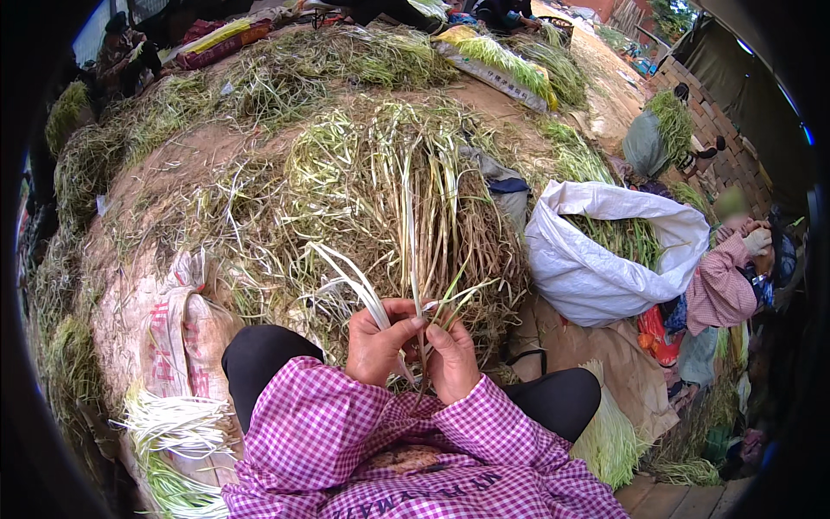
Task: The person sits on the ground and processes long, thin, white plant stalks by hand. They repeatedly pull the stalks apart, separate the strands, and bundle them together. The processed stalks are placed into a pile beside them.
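My left hand (379, 340) holds a few smooth white stems (353, 279) that fan out to the upper left. My right hand (450, 357) pinches a leafy stalk whose green leaves (463, 295) spread to the upper right. Between both hands' fingertips a long pale stalk (412, 227) stands out over the pile. Just beyond my hands lies a big heap of long plant stalks (447, 220), brown and dry-looking at the near end, yellow-green farther off. They look like garlic plants. My fingers hide where the held stalks meet.
Left, a tied woven sack (188, 337) with writing lies near white stems (178, 422). Pale green stalks (606, 434) lie by my right knee (557, 399). Right, an open white sack (603, 259) holds greens beside a person in a checked sleeve (720, 292). Plant litter (272, 84) covers ground beyond.
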Demonstrator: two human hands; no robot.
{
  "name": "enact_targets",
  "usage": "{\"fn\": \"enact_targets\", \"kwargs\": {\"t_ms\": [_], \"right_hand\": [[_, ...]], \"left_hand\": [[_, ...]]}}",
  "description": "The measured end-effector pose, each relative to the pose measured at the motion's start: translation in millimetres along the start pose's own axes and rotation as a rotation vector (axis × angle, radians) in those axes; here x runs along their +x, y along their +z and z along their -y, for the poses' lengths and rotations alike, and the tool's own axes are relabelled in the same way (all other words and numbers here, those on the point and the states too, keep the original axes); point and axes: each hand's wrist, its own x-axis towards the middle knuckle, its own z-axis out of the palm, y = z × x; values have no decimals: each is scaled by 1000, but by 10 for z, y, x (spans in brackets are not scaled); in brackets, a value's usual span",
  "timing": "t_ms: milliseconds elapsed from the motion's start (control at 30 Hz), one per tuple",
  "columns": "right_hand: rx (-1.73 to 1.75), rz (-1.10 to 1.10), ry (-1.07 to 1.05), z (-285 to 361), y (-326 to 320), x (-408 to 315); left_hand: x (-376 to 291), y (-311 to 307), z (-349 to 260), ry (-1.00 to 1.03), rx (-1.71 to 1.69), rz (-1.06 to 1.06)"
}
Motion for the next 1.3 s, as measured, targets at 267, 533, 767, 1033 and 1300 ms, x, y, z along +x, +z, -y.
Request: {"fn": "enact_targets", "kwargs": {"t_ms": [267,533,767,1033,1300], "right_hand": [[47,-50,-65,103,48,-55],[-291,-226,-411,1074,-710,-208],[-1943,-144,378,1842,-1651,196],[-1881,-198,-202,933,-373,954],[-1751,-315,-330,766,-498,1505]], "left_hand": [[-69,-43,-31,-39,0,160],[-154,-162,-234,-65,-233,22],[-134,-175,-286,-109,-417,-59],[-130,-225,-174,-120,-378,-99],[-88,-194,-170,-144,-314,-72]]}}
